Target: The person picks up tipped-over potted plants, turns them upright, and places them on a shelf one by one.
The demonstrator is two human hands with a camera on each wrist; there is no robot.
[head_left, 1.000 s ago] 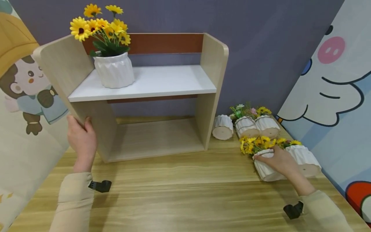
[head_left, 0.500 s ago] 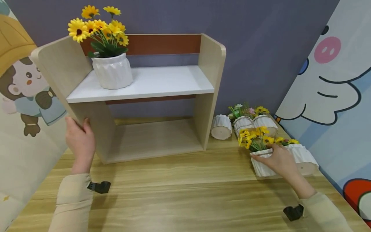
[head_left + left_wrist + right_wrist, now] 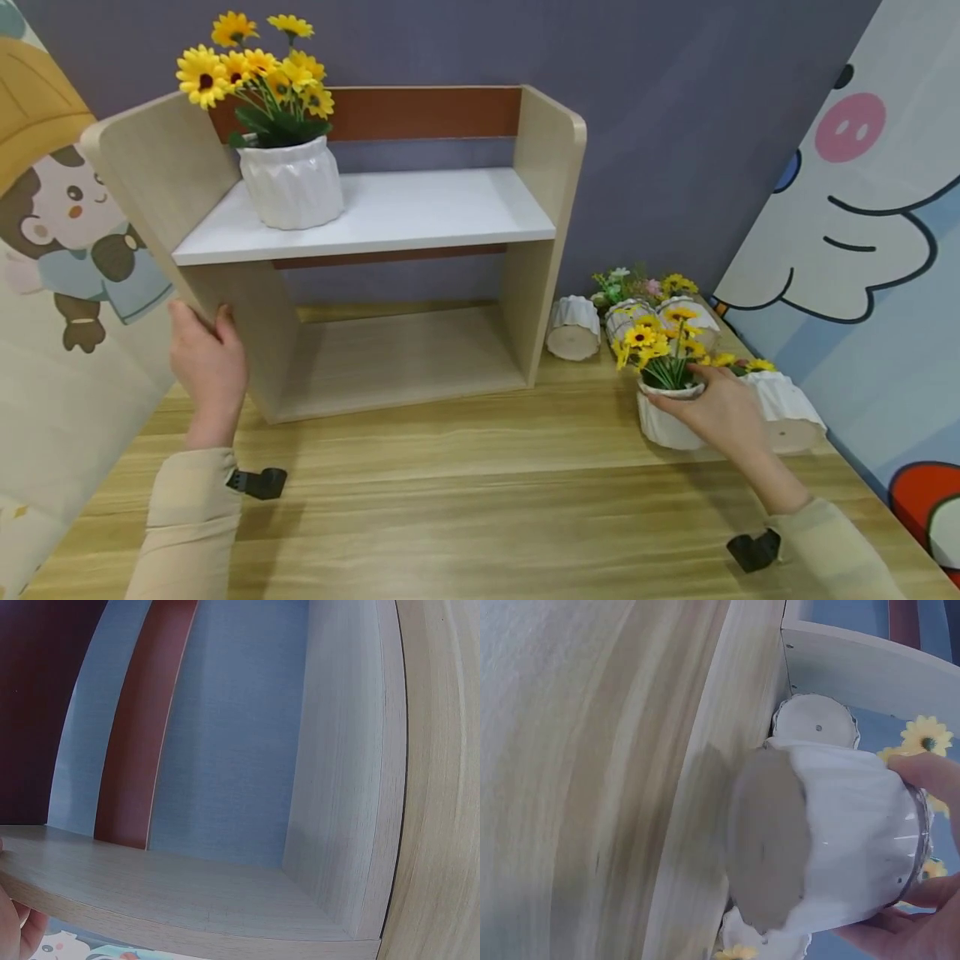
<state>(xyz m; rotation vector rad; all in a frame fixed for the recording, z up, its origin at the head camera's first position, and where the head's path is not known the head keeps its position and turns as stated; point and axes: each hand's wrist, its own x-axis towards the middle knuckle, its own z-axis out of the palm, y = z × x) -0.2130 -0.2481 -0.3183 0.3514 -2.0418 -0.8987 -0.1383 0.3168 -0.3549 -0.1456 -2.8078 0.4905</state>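
Observation:
My left hand (image 3: 210, 358) grips the front edge of the left side panel of a small wooden shelf unit (image 3: 450, 204). In the left wrist view only some fingers (image 3: 11, 930) show at that panel's edge. Over at the right, my right hand (image 3: 723, 417) holds a white fluted flowerpot (image 3: 663, 421) by its rim, thumb on one side and fingers on the other. Yellow daisies (image 3: 652, 346) stand up out of this pot, which is nearly upright. The right wrist view shows the pot's side (image 3: 855, 832) and its unglazed base (image 3: 769, 840), raised off the wood.
Another white pot of yellow daisies (image 3: 292, 187) stands on the upper board, at its left. Beside the unit a white pot (image 3: 573, 329) lies on its side on the wooden table (image 3: 450, 508). More flowerpots lie behind the right hand, and one pot (image 3: 783, 408) lies to its right.
The pot in my right hand has turned from lying on its side to nearly upright, its flowers swinging upward, and has shifted slightly left. My left hand keeps its grip on the shelf unit.

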